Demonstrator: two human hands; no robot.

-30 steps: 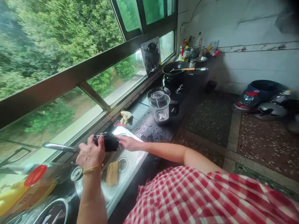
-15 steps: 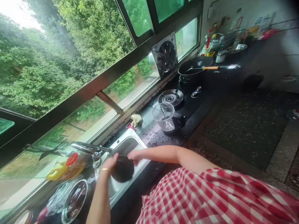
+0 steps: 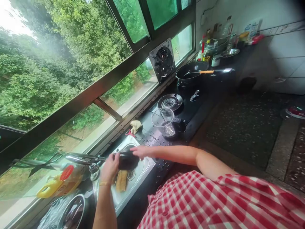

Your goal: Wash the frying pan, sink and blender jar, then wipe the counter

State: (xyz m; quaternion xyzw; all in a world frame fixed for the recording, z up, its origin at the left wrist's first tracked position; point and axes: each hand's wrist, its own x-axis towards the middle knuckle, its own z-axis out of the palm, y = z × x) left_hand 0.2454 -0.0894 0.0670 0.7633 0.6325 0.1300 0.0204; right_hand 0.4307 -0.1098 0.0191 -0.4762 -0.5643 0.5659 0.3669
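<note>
Over the steel sink (image 3: 145, 171) I hold a dark round lid-like object (image 3: 127, 160) between both hands. My left hand (image 3: 110, 168) grips its left side, fingers curled, a gold bracelet on the wrist. My right hand (image 3: 140, 151) rests on its right edge with fingers pressed against it. The tap spout (image 3: 78, 158) reaches over the sink just left of the object. A yellowish cloth or sponge (image 3: 121, 180) lies in the basin under my hands, beside the drain (image 3: 131, 174).
A clear measuring jug (image 3: 164, 121) stands on the wet black counter by the gas burner (image 3: 169, 101). A wok (image 3: 190, 70) with a spatula sits farther back, bottles behind it. A yellow oil bottle (image 3: 54, 186) and steel bowl (image 3: 73, 211) lie left of the sink.
The dark object has turned from facing me to lying flatter, edge-on, between my hands. The view has shifted slightly, and the yellowish cloth in the basin shows again.
</note>
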